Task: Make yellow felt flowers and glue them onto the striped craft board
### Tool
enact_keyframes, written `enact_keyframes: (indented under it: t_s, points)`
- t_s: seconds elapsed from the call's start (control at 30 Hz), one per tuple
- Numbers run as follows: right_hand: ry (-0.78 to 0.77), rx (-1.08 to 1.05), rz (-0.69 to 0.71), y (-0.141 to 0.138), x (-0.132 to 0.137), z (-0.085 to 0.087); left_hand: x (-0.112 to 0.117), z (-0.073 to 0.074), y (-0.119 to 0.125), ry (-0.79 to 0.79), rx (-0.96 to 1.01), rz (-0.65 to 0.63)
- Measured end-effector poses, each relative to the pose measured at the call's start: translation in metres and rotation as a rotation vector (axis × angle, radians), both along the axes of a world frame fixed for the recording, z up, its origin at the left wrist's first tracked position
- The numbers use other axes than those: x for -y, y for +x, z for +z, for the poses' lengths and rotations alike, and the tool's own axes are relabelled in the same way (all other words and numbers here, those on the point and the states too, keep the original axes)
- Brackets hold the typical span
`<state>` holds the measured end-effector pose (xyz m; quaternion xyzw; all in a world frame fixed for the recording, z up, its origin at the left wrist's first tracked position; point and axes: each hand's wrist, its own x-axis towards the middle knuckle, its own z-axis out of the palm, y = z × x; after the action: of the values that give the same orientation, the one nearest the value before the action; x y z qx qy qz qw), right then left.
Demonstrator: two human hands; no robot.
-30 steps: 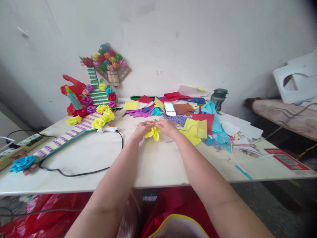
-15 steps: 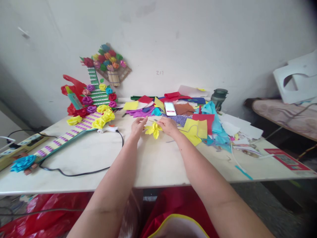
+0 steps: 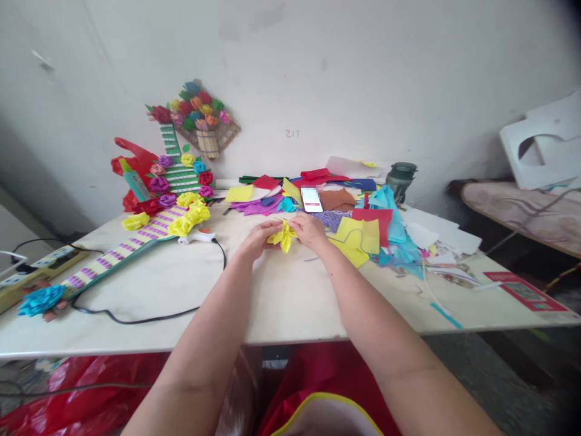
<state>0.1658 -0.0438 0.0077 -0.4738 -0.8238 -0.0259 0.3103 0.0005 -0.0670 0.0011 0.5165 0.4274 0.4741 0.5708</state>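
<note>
A yellow paper flower (image 3: 285, 238) with pointed petals is held a little above the table, between my two hands. My left hand (image 3: 264, 235) closes on it from the left, its fingers along the petals and near the top of the bloom. From the right, my right hand (image 3: 309, 231) pinches at the flower's upper edge; the exact spot under the fingertips is too small to make out. Just right of my right hand are sheets of yellow paper (image 3: 361, 236), and a bundle of purple string (image 3: 333, 219) lies behind it.
A phone (image 3: 311, 198) stands behind my hands amid coloured paper. At left are a glue gun (image 3: 197, 237) with its black cord and a flower-decorated board (image 3: 111, 257). A dark bottle (image 3: 400, 180) stands at the back right; paper scraps (image 3: 447, 266) spread at right.
My left hand has moved right and closed onto the yellow flower; half a second ago its fingers were raised beside it. My right hand stays nearly in place.
</note>
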Motion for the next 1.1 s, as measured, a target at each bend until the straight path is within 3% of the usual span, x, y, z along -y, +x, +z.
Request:
enact_keyframes:
  t_s: [0.4, 1.1]
  points:
    - [-0.032, 0.064, 0.008, -0.0019, 0.001, 0.0006, -0.0065, -0.0093, 0.0004, 0.023, -0.014, 0.026]
    - [-0.101, 0.137, -0.113, -0.004, 0.0032, 0.0029, -0.0049, -0.0072, 0.0022, 0.198, -0.178, 0.086]
